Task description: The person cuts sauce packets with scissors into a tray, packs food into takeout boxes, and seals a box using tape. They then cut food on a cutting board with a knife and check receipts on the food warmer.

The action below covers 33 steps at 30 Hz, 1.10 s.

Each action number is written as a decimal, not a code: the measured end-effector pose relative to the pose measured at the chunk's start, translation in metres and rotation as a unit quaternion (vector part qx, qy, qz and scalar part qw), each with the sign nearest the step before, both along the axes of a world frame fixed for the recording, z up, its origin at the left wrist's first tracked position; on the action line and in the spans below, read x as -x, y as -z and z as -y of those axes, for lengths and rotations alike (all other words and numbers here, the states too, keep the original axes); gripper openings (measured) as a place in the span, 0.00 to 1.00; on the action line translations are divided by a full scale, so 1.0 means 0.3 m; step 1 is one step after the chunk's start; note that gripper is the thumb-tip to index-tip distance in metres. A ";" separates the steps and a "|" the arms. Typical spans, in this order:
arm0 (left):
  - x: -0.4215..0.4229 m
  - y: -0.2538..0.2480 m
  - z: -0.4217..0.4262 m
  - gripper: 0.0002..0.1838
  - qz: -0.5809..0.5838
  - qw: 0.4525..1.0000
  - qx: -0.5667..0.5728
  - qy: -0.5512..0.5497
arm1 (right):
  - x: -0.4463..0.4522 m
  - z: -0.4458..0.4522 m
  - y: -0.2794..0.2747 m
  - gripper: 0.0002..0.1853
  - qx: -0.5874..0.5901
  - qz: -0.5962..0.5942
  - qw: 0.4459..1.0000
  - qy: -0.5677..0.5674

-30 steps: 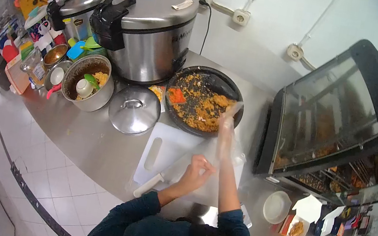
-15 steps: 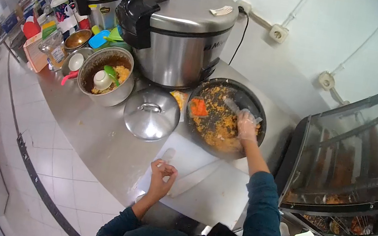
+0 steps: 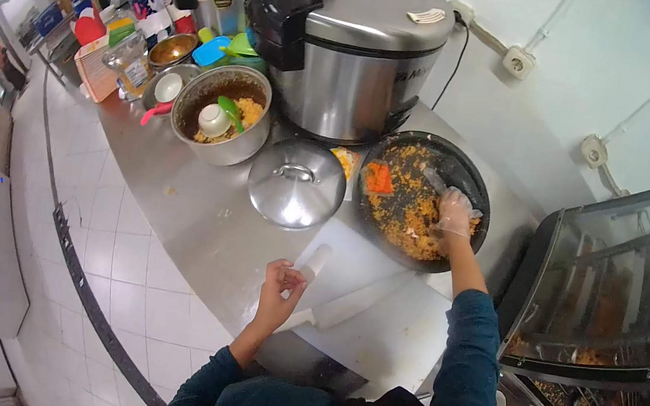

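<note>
My right hand (image 3: 455,215), in a clear plastic glove, reaches into a round black pan (image 3: 379,136) of orange crumbly food (image 3: 410,233). Its fingers are bent down at the pan's right side; what they hold, if anything, is hidden. A pale translucent strip (image 3: 435,180) lies in the pan near its fingertips. Bare, my left hand (image 3: 280,292) hovers over the near-left edge of the white cutting board (image 3: 388,338), fingers curled toward the thumb. Beside its fingertips is a pale, translucent, roll-like piece (image 3: 316,262); I cannot tell whether they touch. An orange packet (image 3: 379,178) sits in the pan.
A metal lid (image 3: 291,202) lies left of the pan. Behind it stand a pot (image 3: 226,154) with orange food, a white cup and a green spoon, and a large rice cooker (image 3: 360,93). To the right is a glass-fronted display case (image 3: 597,274).
The whole view has shifted, with the counter items now further right and slightly higher. My left hand is now further left of the roll-like piece. My right hand stays in the pan.
</note>
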<state>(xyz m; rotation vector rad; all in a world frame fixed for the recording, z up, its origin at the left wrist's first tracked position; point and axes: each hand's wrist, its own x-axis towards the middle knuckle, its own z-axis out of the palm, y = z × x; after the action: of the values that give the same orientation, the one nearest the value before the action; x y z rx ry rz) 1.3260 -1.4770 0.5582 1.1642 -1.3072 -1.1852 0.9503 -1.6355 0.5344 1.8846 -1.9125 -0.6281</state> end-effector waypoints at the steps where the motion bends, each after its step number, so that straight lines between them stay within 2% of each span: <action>1: -0.008 -0.004 -0.012 0.22 0.006 1.000 0.002 -0.004 | -0.007 0.013 0.001 0.43 -0.015 0.004 1.000 0.012; 2: -0.016 -0.010 -0.018 0.22 0.011 1.000 0.010 -0.007 | -0.017 0.026 -0.003 0.44 -0.030 0.008 0.999 0.024; 5: -0.040 0.015 -0.023 0.22 0.003 1.000 0.011 -0.017 | -0.038 0.024 -0.034 0.33 -0.025 0.040 0.997 0.068; 6: -0.049 0.022 -0.022 0.21 -0.001 1.000 0.002 -0.018 | 0.018 0.028 0.033 0.21 0.111 0.077 0.991 -0.025; 8: -0.060 0.006 -0.018 0.21 0.009 1.000 0.009 -0.025 | 0.071 0.041 0.006 0.12 0.146 0.233 0.960 -0.047; 9: -0.061 0.003 -0.029 0.21 0.013 0.999 0.007 -0.029 | 0.089 0.041 0.007 0.10 0.157 0.307 0.937 -0.057; 12: -0.062 -0.007 -0.034 0.21 0.009 0.999 0.010 -0.033 | 0.104 -0.010 -0.010 0.11 0.236 0.519 0.815 0.106; 15: -0.052 -0.016 -0.034 0.21 -0.006 1.000 -0.002 -0.016 | 0.249 -0.009 0.209 0.10 0.297 0.648 0.694 0.100; 17: -0.039 -0.004 -0.040 0.21 0.001 1.000 -0.013 -0.005 | 0.231 -0.040 0.115 0.10 0.274 0.540 0.790 0.092; 18: -0.035 0.002 -0.037 0.21 0.004 1.000 -0.011 0.000 | 0.224 -0.052 0.073 0.11 0.245 0.524 0.810 0.095; 21: -0.015 0.019 -0.031 0.21 0.011 1.000 -0.010 0.019 | 0.174 -0.062 -0.002 0.09 0.226 0.509 0.821 0.125; 24: 0.002 -0.005 -0.027 0.21 0.010 0.999 0.004 0.049 | 0.171 -0.057 0.004 0.09 0.240 0.456 0.848 0.127; 27: 0.016 -0.019 -0.022 0.20 0.011 0.998 0.001 0.059 | 0.126 -0.057 -0.014 0.10 0.260 0.468 0.835 0.127; 30: 0.014 -0.044 -0.018 0.19 0.035 0.997 -0.003 0.072 | 0.059 -0.051 -0.071 0.10 0.144 0.387 0.900 0.138; 33: -0.006 -0.009 -0.019 0.17 0.063 0.996 0.006 0.064 | 0.073 -0.021 -0.001 0.11 0.247 0.225 0.940 -0.071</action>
<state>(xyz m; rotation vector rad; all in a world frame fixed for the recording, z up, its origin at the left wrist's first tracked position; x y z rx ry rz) 1.3278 -1.4714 0.5610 1.1760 -1.5023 -1.2093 0.9283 -1.6291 0.5348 1.8990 -1.9215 0.3399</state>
